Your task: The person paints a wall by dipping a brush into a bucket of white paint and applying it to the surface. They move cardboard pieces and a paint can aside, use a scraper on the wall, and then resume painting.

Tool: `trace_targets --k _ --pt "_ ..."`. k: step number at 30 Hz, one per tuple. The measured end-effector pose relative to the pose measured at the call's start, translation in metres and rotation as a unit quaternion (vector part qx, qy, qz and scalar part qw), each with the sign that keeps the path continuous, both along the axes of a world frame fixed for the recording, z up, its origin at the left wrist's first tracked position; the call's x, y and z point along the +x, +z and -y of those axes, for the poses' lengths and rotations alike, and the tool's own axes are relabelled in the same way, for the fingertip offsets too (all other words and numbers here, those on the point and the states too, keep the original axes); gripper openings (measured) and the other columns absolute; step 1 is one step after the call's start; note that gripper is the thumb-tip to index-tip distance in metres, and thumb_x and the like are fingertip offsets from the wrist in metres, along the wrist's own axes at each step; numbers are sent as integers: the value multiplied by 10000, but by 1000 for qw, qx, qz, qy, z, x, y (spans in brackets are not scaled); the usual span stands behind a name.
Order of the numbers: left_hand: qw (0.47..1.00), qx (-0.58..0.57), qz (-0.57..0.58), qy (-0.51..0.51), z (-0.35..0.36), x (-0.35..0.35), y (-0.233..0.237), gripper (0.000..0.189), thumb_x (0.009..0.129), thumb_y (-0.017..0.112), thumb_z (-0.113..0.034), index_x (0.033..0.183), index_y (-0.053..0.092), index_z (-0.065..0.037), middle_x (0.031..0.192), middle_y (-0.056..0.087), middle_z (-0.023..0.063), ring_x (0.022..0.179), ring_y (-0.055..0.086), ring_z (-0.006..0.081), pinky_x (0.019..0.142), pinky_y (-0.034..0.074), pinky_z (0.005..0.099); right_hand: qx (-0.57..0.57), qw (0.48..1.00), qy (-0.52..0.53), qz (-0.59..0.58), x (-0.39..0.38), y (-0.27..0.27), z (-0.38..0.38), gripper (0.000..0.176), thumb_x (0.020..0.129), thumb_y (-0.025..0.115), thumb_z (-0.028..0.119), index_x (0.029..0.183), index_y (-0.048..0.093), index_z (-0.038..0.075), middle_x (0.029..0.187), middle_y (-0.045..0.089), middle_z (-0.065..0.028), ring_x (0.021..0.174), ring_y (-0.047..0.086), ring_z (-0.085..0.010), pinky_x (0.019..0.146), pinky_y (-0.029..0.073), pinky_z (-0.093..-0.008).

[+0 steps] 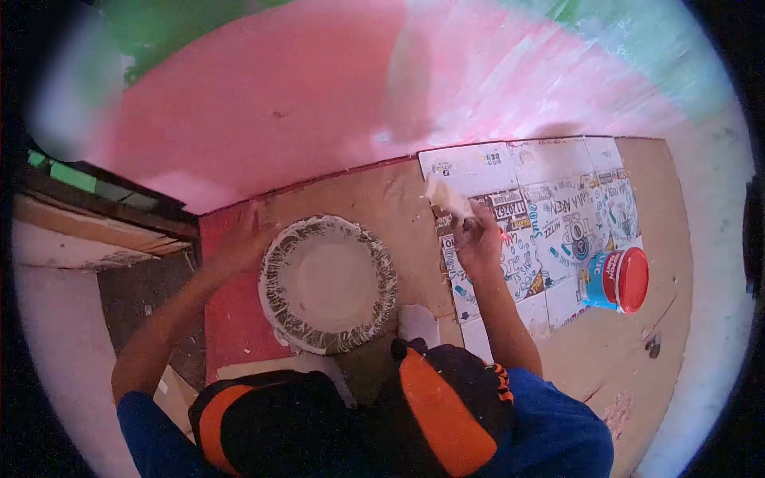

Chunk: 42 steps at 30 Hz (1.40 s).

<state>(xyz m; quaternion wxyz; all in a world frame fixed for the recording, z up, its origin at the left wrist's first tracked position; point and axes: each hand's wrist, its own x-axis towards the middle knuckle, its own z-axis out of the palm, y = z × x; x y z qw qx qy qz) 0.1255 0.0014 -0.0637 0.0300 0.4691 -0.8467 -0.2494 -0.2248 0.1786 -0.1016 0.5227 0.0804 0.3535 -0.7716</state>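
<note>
A round basin (328, 275) with pale, streaked smears around its inner wall stands on the floor in front of me, pale material in its middle. My left hand (259, 233) is at the basin's upper left rim; its fingers are blurred and I cannot make out their grip. To the right of the basin, my right hand (476, 239) is closed round the handle of a pale, brush-like tool (448, 197), raised above the printed cardboard and pointing up and left.
Printed white cardboard (570, 227) lies on the brown floor covering at the right. On its right edge a red-lidded blue bucket (613, 279) lies tilted. A pink and green wall (319, 95) rises behind. My knees are at the bottom, and a dark small object (653, 345) lies far right.
</note>
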Motion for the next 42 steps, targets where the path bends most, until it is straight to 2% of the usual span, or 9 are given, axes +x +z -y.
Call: trace_targets --k 6,11,21,24,26,35,37,41,42 --pt "947 147 32 -284 -68 -148 31 494 743 547 -339 1108 464 -18 1135 458 167 1082 395 357 929 284 487 -47 987 -146 47 -26 -31 -19 178 785 520 96 931 523 -6 918 572 -81 771 561 -166 626 499 -208" --pt "877 -160 24 -452 -120 -170 5 512 742 510 -426 1086 504 -46 1147 463 146 1096 404 300 895 157 660 -64 983 -148 90 -29 -33 -51 193 798 500 108 939 517 -24 899 577 -121 750 566 -181 617 508 -214" --pt "989 -102 35 -105 -50 -23 49 487 749 556 -295 1116 430 -2 1138 426 227 1112 371 363 998 210 438 -52 995 75 45 35 15 -18 238 777 519 85 989 486 -20 926 571 -121 743 565 -195 637 504 -241" --pt "997 23 -10 72 -41 22 22 594 773 555 -292 1215 290 4 1156 404 248 1096 381 376 975 261 428 -6 961 212 -177 47 -8 -12 229 715 604 74 920 529 5 868 582 -88 727 563 -169 642 480 -250" --pt "983 174 -61 24 -44 39 -2 684 792 545 -323 1272 171 -10 1191 396 218 1082 410 324 945 316 377 65 784 327 -523 58 6 -1 210 648 676 83 818 565 30 809 582 -57 711 546 -136 645 449 -260" --pt "916 327 -226 52 -51 78 -109 637 790 566 -257 1273 207 -47 1167 431 134 975 482 209 834 415 341 175 811 316 -460 95 0 -19 309 713 640 189 960 539 32 944 542 -69 847 531 -174 722 450 -286" --pt "857 425 -269 109 -55 75 -38 583 789 538 -296 1212 302 28 1177 425 178 1096 404 273 921 337 364 240 867 277 -337 109 7 -19 345 749 610 227 1022 527 34 1001 529 -63 911 516 -187 757 447 -297" --pt "844 488 -219 38 -39 70 -48 535 792 539 -193 1241 283 -54 1152 442 137 1048 450 260 817 444 407 98 567 286 -766 123 6 -19 169 806 496 160 908 588 61 968 562 -47 906 515 -149 810 399 -260" --pt "835 521 -162 63 -34 58 -12 568 802 518 -185 1269 210 -83 1197 394 134 1051 451 264 764 476 442 88 584 282 -756 124 0 -15 117 797 484 154 851 535 64 904 523 -45 854 497 -150 777 394 -283"
